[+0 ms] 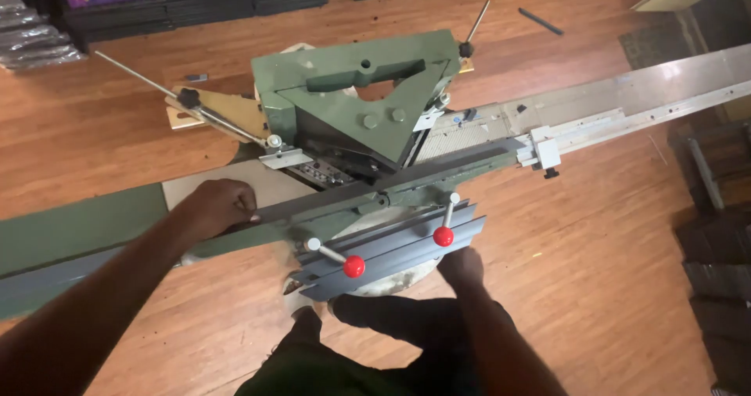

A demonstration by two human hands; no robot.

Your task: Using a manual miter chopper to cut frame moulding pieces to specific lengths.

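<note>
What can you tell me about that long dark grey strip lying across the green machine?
The grey strip is a long, narrow, matte moulding length that looks like plastic or painted wood. It lies slanting across the green machine, passing under its angular head, one end near the pale rail stop. The left hand presses on it; the right hand does not touch it.

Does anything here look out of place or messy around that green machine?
Little stands out. A dark strip lies loose on the wood floor behind the green machine, away from the stacks. The left hand presses a grey moulding flat on the machine; the right hand is below the short pieces.
</note>
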